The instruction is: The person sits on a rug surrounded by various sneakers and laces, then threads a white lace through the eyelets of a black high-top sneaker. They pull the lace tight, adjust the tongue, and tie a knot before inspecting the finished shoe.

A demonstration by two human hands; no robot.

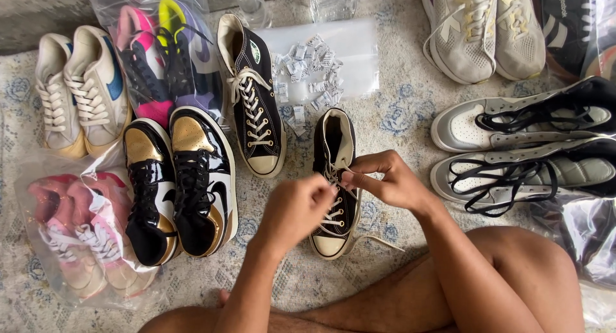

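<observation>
Both hands work over the black high-top sneaker (pixel 335 185) on the carpet (pixel 398 108): left hand (pixel 296 208) and right hand (pixel 385 179) each pinch its white lace (pixel 333 216) (matching shoe (pixel 253 99) just left). A hard tug could, I'd judge, slip the lace out of an eyelet.

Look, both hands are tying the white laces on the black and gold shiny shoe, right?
Not quite. The head view shows the left hand and right hand working the white laces on the black canvas high-top sneaker with a cream toe cap. The black and gold glossy pair lies untouched to its left.
</observation>
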